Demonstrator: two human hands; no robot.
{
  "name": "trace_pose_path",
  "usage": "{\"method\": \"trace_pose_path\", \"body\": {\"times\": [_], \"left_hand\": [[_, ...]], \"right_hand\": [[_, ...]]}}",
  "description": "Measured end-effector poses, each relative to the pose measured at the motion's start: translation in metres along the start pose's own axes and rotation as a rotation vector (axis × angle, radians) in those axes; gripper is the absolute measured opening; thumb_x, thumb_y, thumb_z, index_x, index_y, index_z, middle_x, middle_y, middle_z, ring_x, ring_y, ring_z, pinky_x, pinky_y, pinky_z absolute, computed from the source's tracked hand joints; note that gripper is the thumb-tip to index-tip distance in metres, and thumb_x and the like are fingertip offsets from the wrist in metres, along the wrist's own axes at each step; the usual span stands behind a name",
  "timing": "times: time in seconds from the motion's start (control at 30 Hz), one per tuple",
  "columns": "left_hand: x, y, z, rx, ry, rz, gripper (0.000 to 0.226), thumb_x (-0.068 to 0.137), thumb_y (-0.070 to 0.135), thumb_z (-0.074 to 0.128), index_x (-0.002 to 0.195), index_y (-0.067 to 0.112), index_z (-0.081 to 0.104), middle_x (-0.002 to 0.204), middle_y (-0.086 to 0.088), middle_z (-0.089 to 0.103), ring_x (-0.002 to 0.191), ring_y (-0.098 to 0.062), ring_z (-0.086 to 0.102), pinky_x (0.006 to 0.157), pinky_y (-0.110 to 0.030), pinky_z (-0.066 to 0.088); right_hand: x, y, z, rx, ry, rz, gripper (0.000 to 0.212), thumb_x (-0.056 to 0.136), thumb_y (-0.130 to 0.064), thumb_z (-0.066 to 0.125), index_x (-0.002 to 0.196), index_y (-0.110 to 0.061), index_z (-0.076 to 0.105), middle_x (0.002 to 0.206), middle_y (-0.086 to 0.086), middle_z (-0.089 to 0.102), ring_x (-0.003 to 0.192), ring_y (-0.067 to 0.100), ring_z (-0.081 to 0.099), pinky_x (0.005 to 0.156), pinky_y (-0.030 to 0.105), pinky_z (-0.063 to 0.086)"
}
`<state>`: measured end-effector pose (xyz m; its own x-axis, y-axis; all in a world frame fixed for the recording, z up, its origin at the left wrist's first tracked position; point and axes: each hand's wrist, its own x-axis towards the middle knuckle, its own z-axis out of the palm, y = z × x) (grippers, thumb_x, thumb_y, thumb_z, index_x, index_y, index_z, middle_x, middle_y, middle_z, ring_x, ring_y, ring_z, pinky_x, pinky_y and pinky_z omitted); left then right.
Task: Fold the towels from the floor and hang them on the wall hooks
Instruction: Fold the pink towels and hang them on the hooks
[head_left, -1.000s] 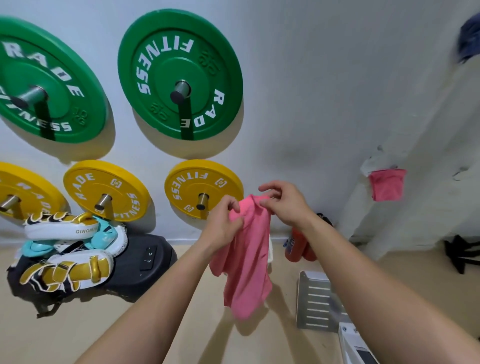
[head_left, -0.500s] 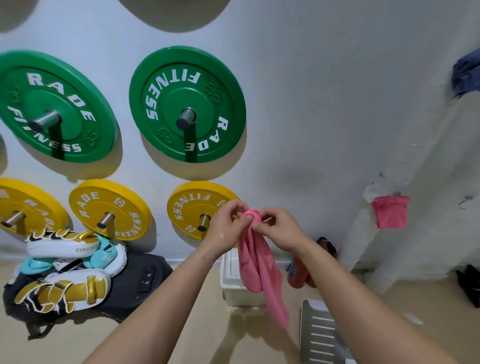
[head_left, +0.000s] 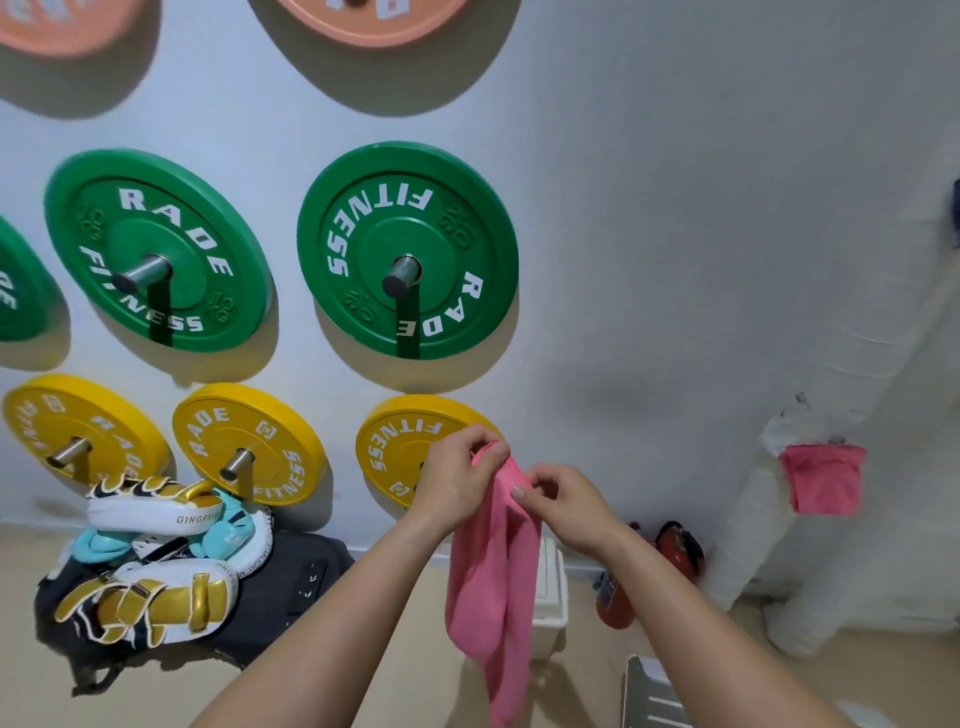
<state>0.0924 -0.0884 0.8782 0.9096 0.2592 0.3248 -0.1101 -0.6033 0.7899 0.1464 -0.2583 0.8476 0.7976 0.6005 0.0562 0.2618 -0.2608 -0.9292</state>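
Since a second ago the two hands have drawn together, and the pink towel (head_left: 493, 577) that hung wide between them is now a narrow doubled strip. The head view has also tipped upward, showing more wall (head_left: 675, 208).

The left hand (head_left: 457, 480) pinches the towel's top fold, its grip closed on the cloth. The right hand (head_left: 563, 512) pinches the same top edge just beside it. The towel hangs in the air in front of a yellow plate (head_left: 389, 457), clear of the floor (head_left: 31, 675).

A second towel (head_left: 823, 480), also pink, already hangs on the wall at the right. Folding looks nearly finished, and hanging this one is still left. Whether more towels lie on the floor cannot be told.
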Motion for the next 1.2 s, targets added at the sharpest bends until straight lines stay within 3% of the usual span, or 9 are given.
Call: {"method": "trace_pose_path", "body": {"times": [0.1,0.27,0.4,0.5,0.57,0.63,0.73,0.9,1.2], "left_hand": [[0.013,0.001,-0.016,0.085,0.072,-0.031,0.017,0.091,0.023,0.064,0.075,0.029,0.064,0.077,0.013,0.068,0.077,-0.004,0.059,0.068,-0.019,0.039],[0.025,-0.025,-0.053,0.180,0.297,-0.206,0.015,0.094,0.027,0.058,0.085,0.022,0.068,0.088,0.004,0.070,0.085,-0.017,0.060,0.074,-0.031,0.044],[0.015,-0.029,-0.035,0.141,0.032,-0.166,0.004,0.090,0.021,0.066,0.088,0.023,0.069,0.083,0.007,0.071,0.085,-0.016,0.065,0.075,-0.028,0.045],[0.006,-0.017,-0.004,0.083,-0.233,-0.077,0.030,0.088,0.023,0.071,0.118,0.025,0.069,0.090,0.018,0.065,0.086,-0.007,0.060,0.079,-0.021,0.041],[0.005,-0.011,0.008,0.065,-0.304,-0.044,0.027,0.090,0.024,0.069,0.117,0.024,0.071,0.100,0.014,0.071,0.092,-0.003,0.062,0.081,-0.018,0.042],[0.007,-0.010,0.010,0.089,-0.261,-0.025,0.010,0.091,0.024,0.067,0.095,0.021,0.075,0.086,0.008,0.074,0.083,-0.002,0.062,0.072,-0.023,0.041],[0.014,-0.013,0.000,0.164,-0.149,-0.020,0.019,0.092,0.023,0.065,0.075,0.030,0.064,0.068,0.016,0.062,0.068,0.003,0.056,0.066,-0.024,0.035],[0.034,-0.027,-0.032,0.291,0.070,-0.078,0.014,0.094,0.027,0.059,0.088,0.021,0.070,0.089,0.002,0.073,0.088,-0.022,0.065,0.078,-0.036,0.050],[0.038,-0.056,-0.054,0.384,0.200,-0.238,0.013,0.096,0.027,0.055,0.093,0.021,0.067,0.098,-0.010,0.073,0.095,-0.034,0.064,0.078,-0.036,0.047]], "right_hand": [[-0.003,0.023,-0.002,-0.113,-0.007,0.032,0.028,0.091,-0.033,0.062,0.068,-0.018,0.059,0.062,-0.006,0.047,0.059,0.007,0.041,0.059,0.030,0.033],[-0.006,0.049,-0.025,-0.237,0.078,0.107,0.032,0.094,-0.029,0.062,0.064,-0.019,0.057,0.059,-0.013,0.051,0.059,0.003,0.044,0.062,0.028,0.037],[0.007,0.026,-0.028,-0.202,0.148,0.046,0.033,0.092,-0.022,0.067,0.060,-0.021,0.061,0.054,-0.016,0.055,0.055,-0.003,0.044,0.059,0.021,0.037],[0.016,-0.002,-0.020,-0.219,0.117,-0.035,0.028,0.091,-0.024,0.069,0.063,-0.026,0.067,0.054,-0.017,0.058,0.054,-0.003,0.048,0.057,0.015,0.035],[0.021,-0.014,-0.019,-0.253,0.123,-0.063,0.021,0.089,-0.026,0.070,0.067,-0.027,0.071,0.057,-0.019,0.063,0.058,-0.004,0.054,0.058,0.012,0.037],[0.023,-0.017,-0.023,-0.291,0.169,-0.068,0.020,0.085,-0.031,0.074,0.066,-0.026,0.071,0.058,-0.016,0.063,0.059,-0.004,0.055,0.057,0.013,0.037],[0.018,-0.005,-0.034,-0.308,0.180,-0.042,0.028,0.083,-0.033,0.076,0.061,-0.026,0.062,0.053,-0.012,0.055,0.054,0.001,0.047,0.054,0.018,0.035],[-0.002,0.021,-0.054,-0.324,0.141,0.043,0.035,0.091,-0.031,0.067,0.059,-0.024,0.054,0.051,-0.015,0.049,0.052,0.001,0.043,0.053,0.020,0.030],[-0.024,0.040,-0.093,-0.236,0.160,0.128,0.024,0.083,-0.025,0.078,0.066,-0.022,0.062,0.056,-0.015,0.054,0.056,0.000,0.045,0.055,0.019,0.035]]}}
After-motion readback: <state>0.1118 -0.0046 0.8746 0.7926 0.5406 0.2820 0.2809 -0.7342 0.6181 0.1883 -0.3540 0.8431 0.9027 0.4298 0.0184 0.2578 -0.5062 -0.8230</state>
